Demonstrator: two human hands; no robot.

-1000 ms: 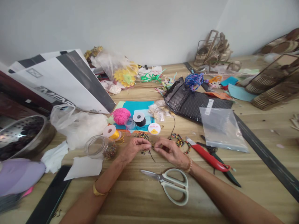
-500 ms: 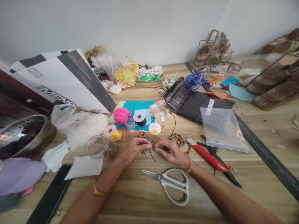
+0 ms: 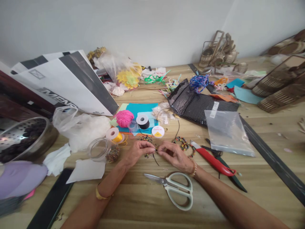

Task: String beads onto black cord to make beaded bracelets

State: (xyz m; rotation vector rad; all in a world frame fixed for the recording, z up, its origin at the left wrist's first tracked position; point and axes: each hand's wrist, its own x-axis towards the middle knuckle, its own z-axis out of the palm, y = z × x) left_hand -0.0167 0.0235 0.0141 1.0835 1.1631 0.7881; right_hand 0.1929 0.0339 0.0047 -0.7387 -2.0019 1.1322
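Note:
My left hand (image 3: 140, 152) pinches a thin black cord (image 3: 156, 160), whose loose end hangs below the fingertips. Close beside it, my right hand (image 3: 173, 155) is closed, thumb and forefinger together, at the beaded part of the cord; the exact grip is too small to make out. Loose beads (image 3: 145, 138) lie behind and under the left fingers. Strung multicoloured beads (image 3: 183, 143) curl behind the right hand. Cord runs back toward a black spool (image 3: 143, 121). Scissors (image 3: 175, 189) with pale handles lie in front of both hands, blades pointing left.
An open jar (image 3: 111, 153) of beads lies on its side at left, near a yellow spool (image 3: 114, 135). A red-handled knife (image 3: 214, 160) is right of the hands. Behind are pink yarn (image 3: 124, 118), a white round label (image 3: 157, 131) and a black bubble mailer (image 3: 195, 106).

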